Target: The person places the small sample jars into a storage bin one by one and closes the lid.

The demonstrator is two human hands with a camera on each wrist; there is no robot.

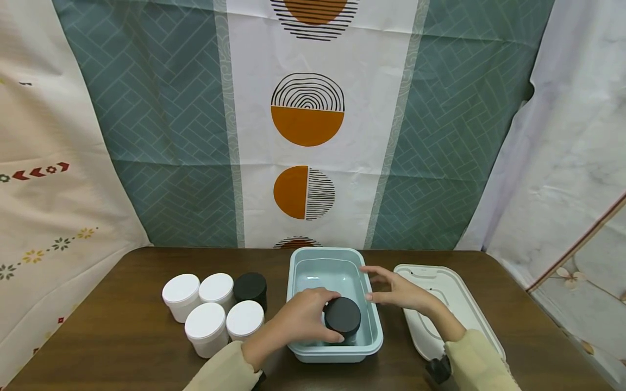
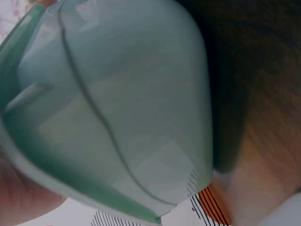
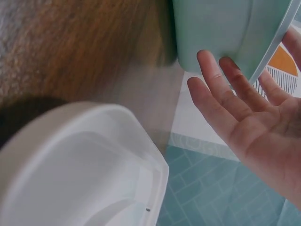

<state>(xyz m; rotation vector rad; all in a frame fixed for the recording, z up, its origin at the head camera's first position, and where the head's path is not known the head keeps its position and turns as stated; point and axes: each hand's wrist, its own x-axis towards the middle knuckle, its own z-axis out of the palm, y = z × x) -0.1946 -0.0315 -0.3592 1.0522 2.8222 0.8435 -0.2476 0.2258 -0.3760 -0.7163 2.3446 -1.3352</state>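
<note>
A jar with a black lid (image 1: 343, 316) stands in the near part of a light blue-green plastic bin (image 1: 330, 266). Reaching over the bin's left rim, my left hand (image 1: 305, 317) grips that jar between thumb and fingers. In the left wrist view the bin's outer wall (image 2: 141, 94) hides the jar, and only part of the left hand (image 2: 26, 197) shows. My right hand (image 1: 398, 290) is at the bin's right rim, its fingers loosely extended. The right wrist view shows that hand (image 3: 254, 117) palm up with nothing in it, fingertips close beside the bin wall (image 3: 216, 33).
Left of the bin stand several white-lidded jars (image 1: 206, 326) and another black jar (image 1: 251, 288). A white lid (image 1: 459, 304) with a raised rim lies on the brown table (image 1: 122, 336) to the right. A patterned curtain (image 1: 181, 206) hangs behind the table's far edge.
</note>
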